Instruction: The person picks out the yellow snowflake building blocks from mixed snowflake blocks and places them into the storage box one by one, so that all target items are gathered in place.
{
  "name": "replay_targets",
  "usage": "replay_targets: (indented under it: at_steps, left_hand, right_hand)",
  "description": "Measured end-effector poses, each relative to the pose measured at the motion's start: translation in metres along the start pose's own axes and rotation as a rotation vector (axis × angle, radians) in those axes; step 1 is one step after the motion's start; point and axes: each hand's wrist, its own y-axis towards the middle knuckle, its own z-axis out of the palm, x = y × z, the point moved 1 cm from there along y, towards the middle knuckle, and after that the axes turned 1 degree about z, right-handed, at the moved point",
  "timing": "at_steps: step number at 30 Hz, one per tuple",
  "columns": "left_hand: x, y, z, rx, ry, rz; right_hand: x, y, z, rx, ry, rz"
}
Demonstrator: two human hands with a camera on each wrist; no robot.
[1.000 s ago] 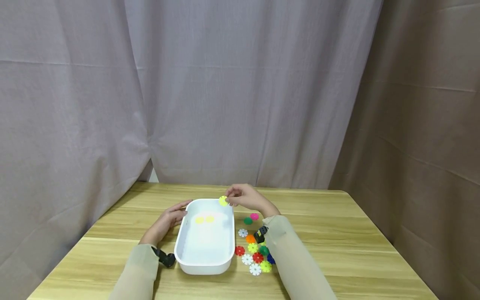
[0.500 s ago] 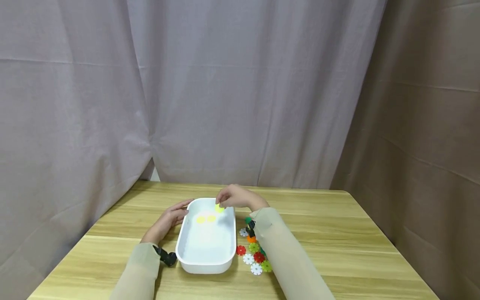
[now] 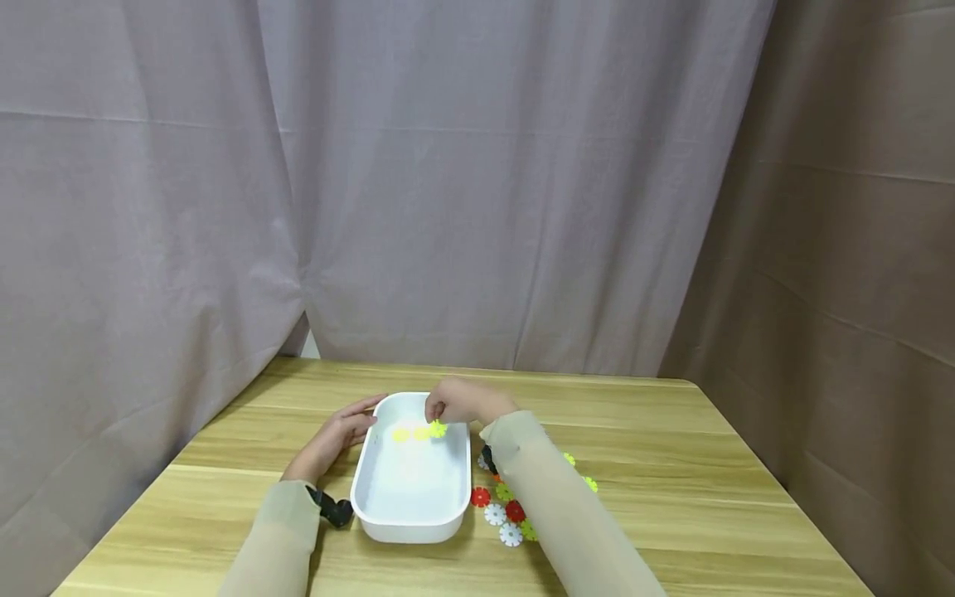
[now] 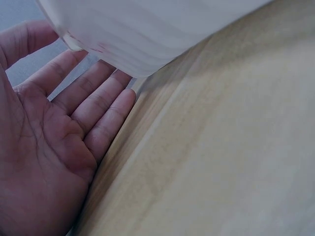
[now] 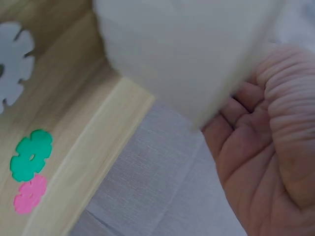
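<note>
A grey curtain (image 3: 448, 182) hangs behind the wood-grain tabletop (image 3: 709, 489), and on the tabletop I have a white tray (image 3: 410, 534) with a hand at each side. I read the step in hand as setting a yellow disc (image 3: 438, 429) into the tray: the right hand (image 3: 464, 400) reaches over the far right part of its rim, and the curled fingers (image 3: 430, 404) seem to pinch the disc by its edge. The disc shows just below those fingertips, inside the tray walls and right beside two other yellow discs (image 3: 412, 434) lying in there. Whether it touches the tray floor I cannot tell (my right wrist view is no help, since the tray wall hides the fingertips).

The left hand (image 4: 54, 132) grips nothing that I can make out; its fingers lie extended, tips against the outside of the tray, which I take to be steadying it.

As I judge it, the next move calls for a short lowering and a gentle loosening of the pinch, so the disc settles flat without nudging its neighbours. After that I would want the hand lifted clear of the rim, back toward the loose discs (image 3: 495, 514) right of the tray. More yellow shows among them, partly covered by the right sleeve (image 3: 563, 506), while a green disc (image 5: 32, 155) and a pink disc (image 5: 30, 193) lie touching or nearly so.
</note>
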Motion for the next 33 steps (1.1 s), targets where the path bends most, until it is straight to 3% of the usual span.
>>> replay_targets:
  at_steps: [4, 8, 17, 33]
  left_hand:
    - [0.0, 0.001, 0.0, -0.002, -0.004, -0.001]
    - [0.001, 0.001, 0.001, -0.007, -0.014, -0.007]
    - [0.002, 0.004, 0.002, 0.0, -0.006, 0.007]
    - [0.001, 0.002, 0.004, -0.028, -0.004, -0.035]
  right_hand:
    - [0.005, 0.002, 0.005, 0.003, -0.108, -0.011]
    - [0.008, 0.001, 0.007, -0.008, -0.142, 0.024]
    - [-0.005, 0.001, 0.006, -0.053, -0.015, -0.022]
    - [-0.008, -0.002, 0.006, -0.077, 0.131, 0.012]
